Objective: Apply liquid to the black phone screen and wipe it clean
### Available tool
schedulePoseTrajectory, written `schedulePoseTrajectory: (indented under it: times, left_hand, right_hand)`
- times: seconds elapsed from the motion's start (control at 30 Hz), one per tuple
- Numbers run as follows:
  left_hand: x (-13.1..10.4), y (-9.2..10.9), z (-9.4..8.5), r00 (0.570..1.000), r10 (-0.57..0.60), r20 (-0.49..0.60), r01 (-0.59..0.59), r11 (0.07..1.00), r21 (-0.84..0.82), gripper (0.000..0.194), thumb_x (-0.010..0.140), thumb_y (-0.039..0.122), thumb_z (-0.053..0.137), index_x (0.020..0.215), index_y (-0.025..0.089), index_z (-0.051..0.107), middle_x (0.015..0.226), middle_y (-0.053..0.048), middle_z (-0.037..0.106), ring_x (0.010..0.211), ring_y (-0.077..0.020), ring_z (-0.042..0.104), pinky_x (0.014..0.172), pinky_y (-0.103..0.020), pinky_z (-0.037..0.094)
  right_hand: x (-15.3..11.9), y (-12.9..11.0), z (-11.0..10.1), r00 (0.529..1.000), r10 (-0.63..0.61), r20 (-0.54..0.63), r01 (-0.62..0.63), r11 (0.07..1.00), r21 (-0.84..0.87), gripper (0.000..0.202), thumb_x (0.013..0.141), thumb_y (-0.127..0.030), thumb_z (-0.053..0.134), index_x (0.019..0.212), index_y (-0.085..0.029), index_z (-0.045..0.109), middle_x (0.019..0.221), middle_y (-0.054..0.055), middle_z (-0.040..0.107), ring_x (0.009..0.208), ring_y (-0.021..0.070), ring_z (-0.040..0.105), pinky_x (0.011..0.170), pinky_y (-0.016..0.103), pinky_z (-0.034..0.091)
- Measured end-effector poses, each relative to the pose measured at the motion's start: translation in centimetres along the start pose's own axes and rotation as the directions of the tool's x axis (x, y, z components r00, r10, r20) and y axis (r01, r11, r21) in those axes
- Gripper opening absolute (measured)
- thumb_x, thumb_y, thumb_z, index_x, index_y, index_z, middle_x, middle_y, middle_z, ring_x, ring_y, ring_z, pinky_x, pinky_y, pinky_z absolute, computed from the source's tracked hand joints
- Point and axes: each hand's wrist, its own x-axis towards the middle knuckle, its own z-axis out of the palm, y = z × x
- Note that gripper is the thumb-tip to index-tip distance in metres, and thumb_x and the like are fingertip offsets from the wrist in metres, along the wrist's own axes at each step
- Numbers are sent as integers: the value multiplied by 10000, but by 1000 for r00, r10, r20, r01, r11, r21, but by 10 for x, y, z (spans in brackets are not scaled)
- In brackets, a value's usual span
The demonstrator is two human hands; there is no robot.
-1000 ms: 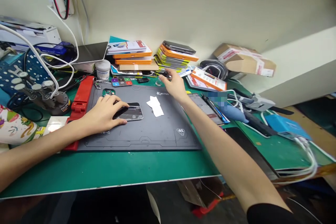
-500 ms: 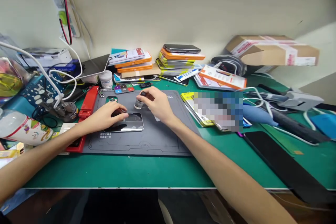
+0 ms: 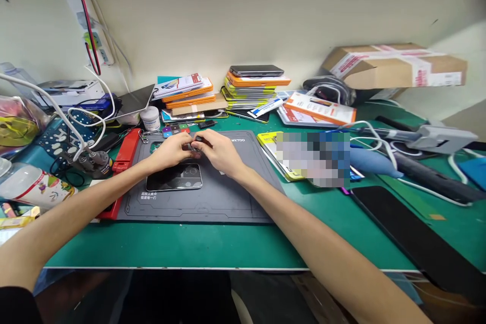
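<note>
At green bench (image 3: 212, 245), over grey mat (image 3: 235, 205): gripping small bottle (image 3: 195, 146) with left hand (image 3: 172, 150) and right hand (image 3: 220, 152), beyond flat phone (image 3: 174, 178); can't tell if opened.

Single head-worn camera: looks forward, down across near bench (image 3: 235, 243) toward wall (image 3: 228, 15).

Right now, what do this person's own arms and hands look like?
Both the left hand and right hand are bare, with no gloves or wristbands showing. A black sleeve shows on the left arm; the visible right arm is uncovered.
</note>
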Motion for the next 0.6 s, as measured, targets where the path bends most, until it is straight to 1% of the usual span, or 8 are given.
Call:
schedulePoseTrajectory:
  times: [0.17,0.23,0.27,0.33,0.4,0.5,0.53,0.6]
  left_hand:
    - [1,-5,1,999,40,23,-38,998,-58,188,897,358,780,997,203,745,1084,-29,763,1054,-229,686,978,-354,513]
    - [2,-6,3,999,40,14,-39,997,-63,221,894,376,798,1022,201,754,1076,-31,758,1043,-228,687,968,-352,514]
    - [3,-5,5,999,36,-1,-36,998,-52,242,899,399,800,1031,200,758,1072,-36,753,1041,-232,683,964,-356,512]
    - [4,-4,8,999,19,-27,-20,1000,-21,282,919,448,788,1046,198,761,1062,-44,739,1030,-237,675,944,-361,508]
    - [3,-1,10,999,-17,-37,16,1000,-7,293,921,461,786,1025,189,757,1021,-42,730,978,-230,671,887,-351,504]
    - [-1,4,10,996,-65,-57,64,998,-13,266,895,428,810,966,183,738,962,-27,724,908,-216,665,815,-333,492]
    - [-2,5,10,996,-63,-70,63,998,-9,260,886,420,817,960,184,734,957,-24,725,910,-215,665,814,-331,492]
    - [-3,5,7,996,-37,-82,37,999,3,261,885,413,818,990,187,738,976,-27,728,930,-217,667,839,-334,498]
  right_hand:
    - [9,5,-17,989,-62,131,62,998,4,165,1017,-351,609,1020,-249,738,970,49,729,909,235,674,860,361,517]
    - [9,7,-23,984,-66,164,67,998,1,210,1029,-373,580,1070,-244,741,1010,58,731,956,244,681,890,374,519]
    - [8,7,-24,985,-54,166,56,998,-8,249,1044,-381,548,1132,-243,735,1086,70,736,1016,255,683,918,389,518]
    - [6,7,-24,991,3,133,3,999,-42,334,1070,-387,478,1294,-254,688,1265,90,715,1124,273,673,960,425,513]
    - [3,5,-19,995,85,54,-80,993,-87,378,1062,-432,509,1382,-270,627,1309,89,694,1068,270,681,930,439,522]
    - [1,3,-11,983,160,-92,-169,979,-113,418,944,-553,722,1235,-263,647,1141,55,697,813,220,650,802,415,532]
    - [1,2,-10,980,157,-120,-170,980,-103,399,913,-565,761,1148,-259,660,1096,45,690,778,210,635,776,408,532]
    - [2,2,-9,987,111,-120,-119,991,-61,299,935,-529,745,1042,-256,686,1059,48,687,823,220,648,785,405,543]
